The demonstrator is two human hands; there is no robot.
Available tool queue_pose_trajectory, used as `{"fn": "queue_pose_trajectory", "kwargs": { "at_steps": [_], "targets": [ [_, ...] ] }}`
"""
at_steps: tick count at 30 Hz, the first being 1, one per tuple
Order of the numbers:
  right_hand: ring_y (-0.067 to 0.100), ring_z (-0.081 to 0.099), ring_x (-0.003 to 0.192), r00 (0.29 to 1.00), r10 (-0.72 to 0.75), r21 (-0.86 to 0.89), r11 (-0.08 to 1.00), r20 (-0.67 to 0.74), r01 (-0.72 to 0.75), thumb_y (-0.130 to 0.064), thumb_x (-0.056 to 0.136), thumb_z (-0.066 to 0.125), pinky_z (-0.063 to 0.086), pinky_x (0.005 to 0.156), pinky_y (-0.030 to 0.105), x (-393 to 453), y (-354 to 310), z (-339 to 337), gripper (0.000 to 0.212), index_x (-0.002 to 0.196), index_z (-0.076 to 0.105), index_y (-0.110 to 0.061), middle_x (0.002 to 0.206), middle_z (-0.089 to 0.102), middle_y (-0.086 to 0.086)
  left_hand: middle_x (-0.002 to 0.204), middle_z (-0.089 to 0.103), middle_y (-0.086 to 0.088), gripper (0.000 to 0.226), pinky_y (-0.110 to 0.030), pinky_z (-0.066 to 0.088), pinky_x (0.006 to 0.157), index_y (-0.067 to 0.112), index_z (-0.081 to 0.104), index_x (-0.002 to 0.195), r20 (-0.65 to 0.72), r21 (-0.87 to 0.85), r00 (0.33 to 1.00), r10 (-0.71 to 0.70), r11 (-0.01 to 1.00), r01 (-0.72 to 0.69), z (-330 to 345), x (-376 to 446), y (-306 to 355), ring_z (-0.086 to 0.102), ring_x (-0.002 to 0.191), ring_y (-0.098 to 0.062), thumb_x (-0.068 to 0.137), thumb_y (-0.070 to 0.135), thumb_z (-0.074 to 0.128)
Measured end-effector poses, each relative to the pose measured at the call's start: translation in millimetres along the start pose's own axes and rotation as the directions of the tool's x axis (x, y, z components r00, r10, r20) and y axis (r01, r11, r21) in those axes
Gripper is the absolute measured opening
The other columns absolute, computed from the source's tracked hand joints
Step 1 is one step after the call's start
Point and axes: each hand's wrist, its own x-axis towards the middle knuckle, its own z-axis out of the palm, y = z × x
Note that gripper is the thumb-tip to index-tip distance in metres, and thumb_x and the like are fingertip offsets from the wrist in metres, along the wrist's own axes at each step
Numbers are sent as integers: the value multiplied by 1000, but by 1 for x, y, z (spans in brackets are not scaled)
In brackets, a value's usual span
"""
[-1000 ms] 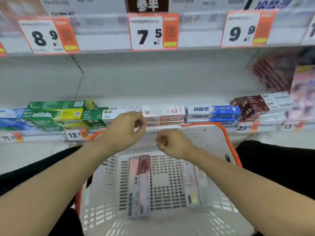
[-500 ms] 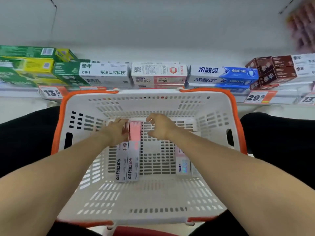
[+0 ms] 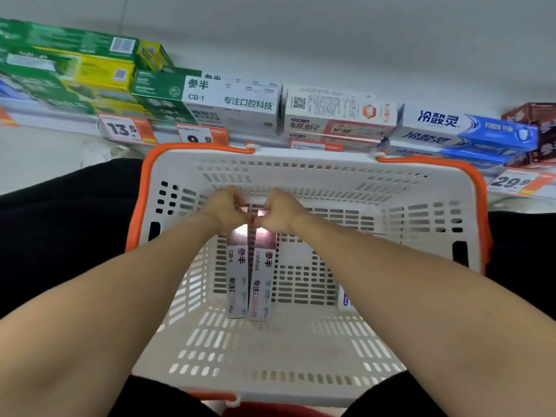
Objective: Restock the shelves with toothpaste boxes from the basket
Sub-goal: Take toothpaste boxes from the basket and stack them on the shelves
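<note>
Basket [image 3: 415, 224]: white with orange rim, between the person's knees.
Hidden box [image 3: 344, 300]: a blue-printed box on the basket floor, mostly covered by the right forearm.
Two toothpaste boxes [image 3: 251, 278]: side by side, touching, in the basket; long axes run near to far, far ends covered by the hands.
Left hand [image 3: 226, 209]: fingers curled on the left box's far end.
Right hand [image 3: 278, 212]: fingers curled on the right box's far end.
Shelf [image 3: 45, 118]: blurred at left; stacked boxes lie crosswise, price tags below.
</note>
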Motion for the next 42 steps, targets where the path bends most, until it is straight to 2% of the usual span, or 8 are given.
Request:
{"fn": "queue_pose_trajectory", "kwargs": {
  "at_steps": [7,11,21,27,30,33,37,42],
  "targets": [
    [22,57,109,989,141,288,950,-49,-121,-25,73,83,47,79,30,-31,27,-12,66,126,48,-11,120,58,4,104,73,-4,74,-39,52,98,18,57,123,225,-324,972,-69,936,142,-1,-17,-8,71,96,-21,60,31,94],
    [24,65,99,969,215,693,682,119,-236,3,70,79,57,93,45,-62,58,-31,54,117,54,-12,110,66,12,120,66,0,64,-44,42,109,21,58,127,353,-386,935,-28,906,173,6,-34,19,59,116,-21,71,19,89],
    [17,70,102,976,-178,828,561,128,-6,4,82,70,56,88,30,-125,99,-126,34,111,73,-13,109,75,6,125,70,-11,50,-40,52,100,9,65,129,312,-682,884,348,730,-47,29,-88,115,63,120,-30,83,27,75],
    [28,65,105,967,-253,909,394,-34,135,-25,83,75,48,105,44,-147,77,-156,41,119,70,-7,113,71,13,120,71,-16,40,-44,59,85,7,68,124,150,-742,918,368,656,-142,-2,-129,170,68,111,-35,89,25,71],
    [22,71,92,949,-309,912,367,-64,181,-31,82,70,57,88,35,-161,45,-173,37,113,70,-11,104,74,11,118,72,-14,52,-48,57,88,10,67,124,85,-704,919,386,676,-219,-36,-150,186,71,106,-32,75,21,80],
    [22,70,85,928,-335,896,341,-165,283,-28,76,74,58,80,32,-174,10,-181,47,115,67,-2,100,72,13,106,76,-10,72,-38,55,79,14,63,124,-68,-699,927,370,645,-309,-71,-171,190,73,85,-23,56,12,86],
    [27,66,94,880,-396,864,311,-261,396,-29,71,84,51,96,46,-188,-33,-176,60,121,65,-3,112,69,18,86,74,-4,75,-24,55,59,12,64,120,-194,-661,880,433,606,-443,-115,-194,183,71,72,-18,49,2,87],
    [29,61,122,785,-568,656,498,-247,566,-2,74,82,47,105,52,-218,-55,-189,74,140,53,-21,134,62,16,88,73,-10,70,-34,60,67,16,64,114,-327,-684,786,525,443,-580,-156,-212,186,70,79,-27,49,0,84]
  ]
}}
